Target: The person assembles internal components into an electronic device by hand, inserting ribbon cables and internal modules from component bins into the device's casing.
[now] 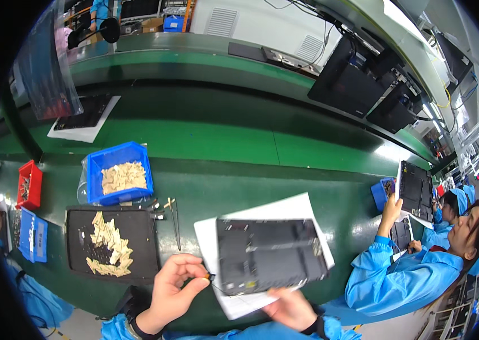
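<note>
In front of me a black rectangular device panel (270,258) with small fittings along its edges lies tilted over white sheets (234,307). My left hand (177,292) is closed in a pinch at the panel's left edge. Between its thumb and forefinger is a small dark part (210,277), too small to name. At the near edge of the panel, my right hand (291,309) grips the rim; it is slightly blurred and its fingertips are partly hidden. Tweezers (175,224) lie on the table beyond my left hand.
Left of my hands sits a black tray (75,241) with a pile of beige pieces (109,243). Behind it stands a blue bin (119,196) of similar pieces. A red bin (30,184) is farther left. A co-worker (403,272) in blue holds another panel (415,190) at right.
</note>
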### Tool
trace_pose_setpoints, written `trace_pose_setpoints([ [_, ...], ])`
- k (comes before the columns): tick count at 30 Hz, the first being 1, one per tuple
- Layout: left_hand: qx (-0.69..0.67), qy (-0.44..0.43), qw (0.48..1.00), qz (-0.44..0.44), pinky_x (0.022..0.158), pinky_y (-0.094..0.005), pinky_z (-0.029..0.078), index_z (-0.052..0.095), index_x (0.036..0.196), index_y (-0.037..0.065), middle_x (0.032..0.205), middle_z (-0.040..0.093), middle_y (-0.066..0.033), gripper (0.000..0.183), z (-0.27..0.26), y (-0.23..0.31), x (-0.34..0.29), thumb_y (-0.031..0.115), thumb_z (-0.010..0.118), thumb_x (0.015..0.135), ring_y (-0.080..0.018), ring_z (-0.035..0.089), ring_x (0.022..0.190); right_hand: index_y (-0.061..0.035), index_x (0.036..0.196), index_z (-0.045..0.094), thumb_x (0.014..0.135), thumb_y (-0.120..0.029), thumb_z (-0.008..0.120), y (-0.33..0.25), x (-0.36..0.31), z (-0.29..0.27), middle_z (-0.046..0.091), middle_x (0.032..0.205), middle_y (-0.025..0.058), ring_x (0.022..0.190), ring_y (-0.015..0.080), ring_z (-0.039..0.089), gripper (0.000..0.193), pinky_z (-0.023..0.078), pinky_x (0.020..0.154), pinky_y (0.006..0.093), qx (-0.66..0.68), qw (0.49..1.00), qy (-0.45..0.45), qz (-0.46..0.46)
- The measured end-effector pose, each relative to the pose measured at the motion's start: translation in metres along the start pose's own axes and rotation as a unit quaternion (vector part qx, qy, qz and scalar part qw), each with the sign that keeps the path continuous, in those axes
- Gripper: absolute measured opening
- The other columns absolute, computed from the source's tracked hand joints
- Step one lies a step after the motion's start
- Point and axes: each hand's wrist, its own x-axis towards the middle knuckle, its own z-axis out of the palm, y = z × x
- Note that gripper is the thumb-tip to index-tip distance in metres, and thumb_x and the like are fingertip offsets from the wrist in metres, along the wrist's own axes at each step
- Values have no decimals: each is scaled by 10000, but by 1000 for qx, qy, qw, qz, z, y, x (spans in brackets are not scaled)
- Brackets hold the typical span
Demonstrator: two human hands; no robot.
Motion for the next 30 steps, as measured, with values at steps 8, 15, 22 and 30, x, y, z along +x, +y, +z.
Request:
trace_pose_setpoints([
  [8,210,-83,969,-96,797,-268,489,516,1143,19,868,644,-35,332,3,-26,-3,18,669,848,-108,614,847,-25,1188,499,920,-137,576,21,-29,29,556,1180,124,1144,254,534,300,419,983,367,-355,918,-176,-17],
  [15,278,-93,952,-89,765,-299,514,525,1140,36,886,670,-70,312,5,-20,-9,118,668,875,-178,669,849,-71,931,614,811,-164,678,-43,0,70,596,881,81,833,282,577,165,481,718,368,-778,470,-107,-402],
  [22,276,-100,951,-95,775,-305,522,543,1115,34,893,674,-74,284,5,-21,-9,140,663,881,-178,672,865,-47,838,601,751,-126,730,-43,89,75,540,903,95,892,299,506,174,430,772,379,-763,417,-89,-486],
  [30,242,-87,964,-69,741,-298,528,542,994,23,858,666,-78,231,-1,-25,-10,152,686,867,-181,672,836,-73,868,642,767,-149,716,-15,92,88,561,924,63,915,246,537,147,428,766,373,-778,412,-109,-462],
])
